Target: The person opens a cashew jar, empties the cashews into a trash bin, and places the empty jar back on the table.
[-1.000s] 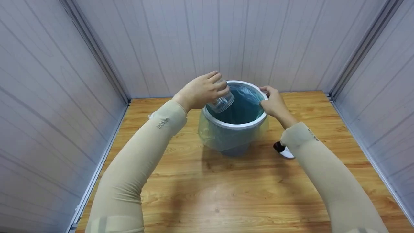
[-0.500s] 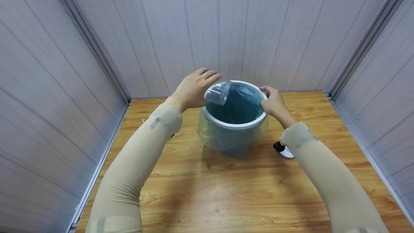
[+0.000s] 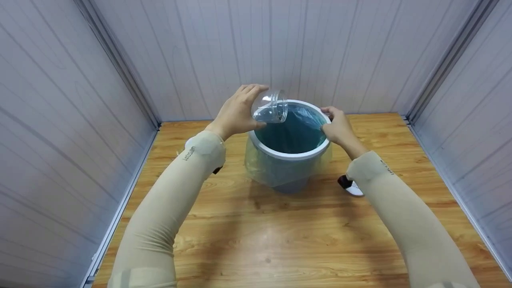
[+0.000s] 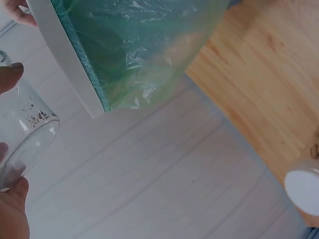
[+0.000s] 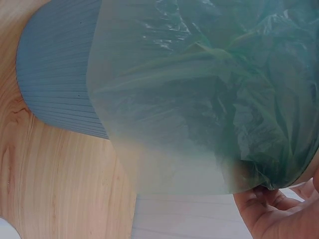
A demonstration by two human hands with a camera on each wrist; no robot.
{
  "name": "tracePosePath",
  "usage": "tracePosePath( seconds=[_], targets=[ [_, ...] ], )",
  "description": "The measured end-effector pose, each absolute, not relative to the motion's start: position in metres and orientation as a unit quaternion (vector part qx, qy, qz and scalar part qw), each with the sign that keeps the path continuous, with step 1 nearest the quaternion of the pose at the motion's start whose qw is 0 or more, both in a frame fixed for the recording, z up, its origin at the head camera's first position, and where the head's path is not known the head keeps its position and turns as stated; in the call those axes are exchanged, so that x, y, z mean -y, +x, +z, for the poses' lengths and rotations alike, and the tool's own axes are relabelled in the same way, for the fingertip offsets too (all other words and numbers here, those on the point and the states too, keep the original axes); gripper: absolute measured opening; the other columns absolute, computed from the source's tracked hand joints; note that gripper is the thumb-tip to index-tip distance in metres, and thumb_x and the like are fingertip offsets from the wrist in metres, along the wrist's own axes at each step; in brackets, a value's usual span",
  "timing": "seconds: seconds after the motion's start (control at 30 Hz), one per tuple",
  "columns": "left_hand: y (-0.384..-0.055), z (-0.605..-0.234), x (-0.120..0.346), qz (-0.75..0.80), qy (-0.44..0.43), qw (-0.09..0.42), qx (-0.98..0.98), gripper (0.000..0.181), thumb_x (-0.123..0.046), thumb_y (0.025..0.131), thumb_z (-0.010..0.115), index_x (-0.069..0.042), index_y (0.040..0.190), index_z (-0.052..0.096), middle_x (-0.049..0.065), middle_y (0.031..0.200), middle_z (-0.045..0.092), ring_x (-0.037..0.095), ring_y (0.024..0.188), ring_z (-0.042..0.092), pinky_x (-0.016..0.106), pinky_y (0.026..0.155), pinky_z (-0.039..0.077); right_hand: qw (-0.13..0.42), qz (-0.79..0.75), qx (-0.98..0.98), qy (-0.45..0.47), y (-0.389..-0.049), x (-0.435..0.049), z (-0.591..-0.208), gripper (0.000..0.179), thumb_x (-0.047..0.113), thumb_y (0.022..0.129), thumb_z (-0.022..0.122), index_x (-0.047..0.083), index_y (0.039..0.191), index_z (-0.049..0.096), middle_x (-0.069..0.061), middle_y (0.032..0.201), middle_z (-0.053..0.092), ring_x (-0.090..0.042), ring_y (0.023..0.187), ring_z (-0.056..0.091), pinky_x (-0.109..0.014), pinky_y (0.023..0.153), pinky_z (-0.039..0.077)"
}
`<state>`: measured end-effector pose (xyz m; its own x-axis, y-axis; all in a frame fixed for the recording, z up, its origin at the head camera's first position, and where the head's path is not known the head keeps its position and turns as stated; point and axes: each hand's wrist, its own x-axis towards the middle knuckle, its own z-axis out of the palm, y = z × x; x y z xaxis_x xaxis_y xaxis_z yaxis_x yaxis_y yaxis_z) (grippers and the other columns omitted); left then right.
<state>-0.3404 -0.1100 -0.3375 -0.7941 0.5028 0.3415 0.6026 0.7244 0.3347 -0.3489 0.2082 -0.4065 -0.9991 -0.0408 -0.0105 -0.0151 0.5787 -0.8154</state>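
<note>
My left hand (image 3: 236, 114) grips a clear jar (image 3: 269, 107) by its body, thumb below and fingers above. The jar lies on its side over the left rim of the waste bin (image 3: 294, 155), its threaded mouth pointing right. Small dark specks (image 4: 39, 118) cling inside the jar in the left wrist view. My right hand (image 3: 338, 126) holds the bin's right rim, fingers outside and thumb at the edge. A thin greenish bin bag (image 3: 266, 170) lines the bin and folds down over its outside. The bin's floor is hidden.
A container with a white lid (image 4: 302, 192) stands on the wooden floor (image 3: 256, 232), mostly behind my left forearm in the head view. A white rounded object (image 3: 355, 189) lies by my right forearm. Pale panel walls (image 3: 208, 52) close in the back and both sides.
The jar has turned in my left hand's grip from mouth-down to nearly sideways, and it has shifted slightly up. My left wrist has rotated. My right hand and the bin stay put.
</note>
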Motion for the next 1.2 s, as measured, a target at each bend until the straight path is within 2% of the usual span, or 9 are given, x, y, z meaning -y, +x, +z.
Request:
tracePosePath(
  seconds=[0.43, 0.6, 0.83, 1.2],
  targets=[
    [-0.338, -0.344, 0.110, -0.340, -0.232, 0.096, 0.906, 0.097, -0.027, 0.081, 0.097, -0.020, 0.163, 0.046, 0.005, 0.160, 0.054, 0.028, 0.152, 0.046, 0.051, 0.129, 0.039, 0.018, -0.461, -0.887, -0.012, -0.349, -0.209, -0.406, 0.063, -0.009, 0.098, 0.049, 0.000, 0.160, 0.045, -0.030, 0.149, 0.055, -0.041, 0.134, 0.055, -0.055, 0.120, 0.049],
    [-0.338, -0.346, 0.110, -0.392, -0.223, 0.102, 0.887, 0.095, -0.023, 0.081, 0.098, -0.016, 0.161, 0.047, 0.006, 0.160, 0.055, 0.027, 0.150, 0.048, 0.050, 0.128, 0.040, 0.012, -0.456, -0.890, -0.017, -0.349, -0.210, -0.406, 0.062, -0.008, 0.097, 0.049, -0.001, 0.159, 0.045, -0.030, 0.146, 0.056, -0.040, 0.131, 0.055, -0.056, 0.119, 0.050],
    [-0.339, -0.350, 0.111, -0.449, -0.199, 0.098, 0.865, 0.095, -0.023, 0.079, 0.100, -0.019, 0.158, 0.048, 0.001, 0.158, 0.058, 0.023, 0.149, 0.050, 0.048, 0.128, 0.042, -0.004, -0.448, -0.894, -0.024, -0.348, -0.211, -0.406, 0.063, -0.007, 0.095, 0.051, -0.003, 0.158, 0.048, -0.031, 0.144, 0.058, -0.039, 0.129, 0.056, -0.054, 0.114, 0.052],
    [-0.337, -0.357, 0.115, -0.512, -0.176, 0.106, 0.834, 0.093, -0.019, 0.076, 0.100, -0.021, 0.154, 0.051, 0.001, 0.151, 0.061, 0.022, 0.144, 0.055, 0.045, 0.115, 0.054, -0.001, -0.451, -0.892, -0.024, -0.348, -0.212, -0.406, 0.063, -0.007, 0.095, 0.050, -0.002, 0.157, 0.048, -0.030, 0.144, 0.059, -0.038, 0.129, 0.057, -0.054, 0.114, 0.052]
  ],
)
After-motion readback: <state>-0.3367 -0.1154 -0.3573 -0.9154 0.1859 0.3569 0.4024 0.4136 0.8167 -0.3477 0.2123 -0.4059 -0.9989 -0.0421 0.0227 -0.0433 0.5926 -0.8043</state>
